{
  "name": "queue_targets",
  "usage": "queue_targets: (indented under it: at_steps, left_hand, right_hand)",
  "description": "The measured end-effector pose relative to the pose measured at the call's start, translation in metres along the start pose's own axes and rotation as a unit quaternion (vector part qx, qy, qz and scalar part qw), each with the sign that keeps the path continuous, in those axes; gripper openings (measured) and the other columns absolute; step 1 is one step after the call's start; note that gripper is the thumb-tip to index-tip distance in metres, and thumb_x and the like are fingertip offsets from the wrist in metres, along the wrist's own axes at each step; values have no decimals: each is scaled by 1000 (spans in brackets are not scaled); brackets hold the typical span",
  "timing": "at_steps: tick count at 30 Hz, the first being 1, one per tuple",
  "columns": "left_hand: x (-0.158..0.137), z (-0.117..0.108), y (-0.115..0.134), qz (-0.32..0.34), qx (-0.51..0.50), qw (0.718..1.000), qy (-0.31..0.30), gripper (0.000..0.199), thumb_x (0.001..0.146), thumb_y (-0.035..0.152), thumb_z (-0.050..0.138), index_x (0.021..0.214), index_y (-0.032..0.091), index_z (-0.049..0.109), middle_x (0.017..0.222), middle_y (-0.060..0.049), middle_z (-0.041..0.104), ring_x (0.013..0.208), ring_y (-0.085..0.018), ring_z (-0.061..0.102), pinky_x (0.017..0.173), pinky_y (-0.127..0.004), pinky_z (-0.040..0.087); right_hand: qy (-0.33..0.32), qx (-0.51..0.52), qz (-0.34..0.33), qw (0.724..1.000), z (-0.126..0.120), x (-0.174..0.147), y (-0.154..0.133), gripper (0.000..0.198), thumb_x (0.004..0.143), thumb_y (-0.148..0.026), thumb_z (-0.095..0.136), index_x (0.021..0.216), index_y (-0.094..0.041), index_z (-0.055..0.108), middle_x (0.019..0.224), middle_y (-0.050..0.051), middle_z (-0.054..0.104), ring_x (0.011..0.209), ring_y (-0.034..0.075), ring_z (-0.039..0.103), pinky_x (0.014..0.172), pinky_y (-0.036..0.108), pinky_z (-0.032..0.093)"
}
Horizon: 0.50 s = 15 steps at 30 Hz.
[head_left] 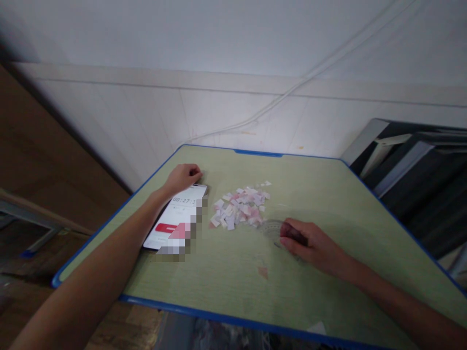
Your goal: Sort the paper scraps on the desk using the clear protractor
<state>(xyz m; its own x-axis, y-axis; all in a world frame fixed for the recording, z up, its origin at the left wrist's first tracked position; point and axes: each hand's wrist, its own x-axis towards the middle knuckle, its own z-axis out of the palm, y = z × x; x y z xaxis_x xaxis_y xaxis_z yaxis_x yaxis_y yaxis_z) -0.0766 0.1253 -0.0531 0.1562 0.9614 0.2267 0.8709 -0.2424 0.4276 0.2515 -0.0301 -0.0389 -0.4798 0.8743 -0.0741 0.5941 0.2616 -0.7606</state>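
On the right of the table, my right hand [310, 243] is closed, its thumb and fingers pinched at the edge of a clear protractor [272, 229]. The protractor's curved, marked side points left, and part of it is hidden by the fingers. Just left of it is a loose pile of small cut paper pieces [241, 206], white, pale purple and pink. My left hand [185, 176] rests in a loose fist beyond the top end of a phone [175, 218]; nothing shows in its fingers. The phone lies face up with a timer on its screen, partly blurred by pixel blocks.
The pale green table [346, 194] has a blue rim and stands against a white wall [233, 112]. A pinkish paper scrap [262, 272] lies near me, another white scrap [317, 328] at the front edge. Dark folded panels [419, 170] lean at the right.
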Motion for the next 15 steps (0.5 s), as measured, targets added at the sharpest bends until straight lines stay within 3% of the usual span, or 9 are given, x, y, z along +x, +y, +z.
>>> queue_targets:
  at_steps: [5, 10, 15]
  left_hand:
    - [0, 0, 0, 0, 2, 1000, 6, 23, 70, 36, 47, 63, 17, 58, 58, -3, 58, 56, -14, 49, 52, -25, 32]
    - [-1, -1, 1, 2, 0, 1000, 1, 24, 70, 36, 47, 62, 17, 58, 57, -3, 58, 56, -14, 49, 52, -25, 32]
    - [0, 0, 0, 2, -1, 1000, 4, 23, 70, 36, 47, 64, 17, 59, 58, -3, 58, 56, -14, 50, 52, -25, 32]
  right_hand:
    - [-67, 17, -14, 998, 2, 1, 1, 15, 81, -26, 51, 69, -19, 45, 57, -5, 40, 51, 9, 36, 47, 22, 28]
    - [-3, 41, 10, 999, 5, 0, 1, 15, 82, -27, 49, 70, -19, 44, 56, -6, 38, 49, 9, 35, 46, 21, 27]
    - [-47, 46, -4, 998, 7, 1, 2, 16, 80, -28, 51, 69, -19, 45, 57, -5, 39, 50, 9, 36, 46, 21, 28]
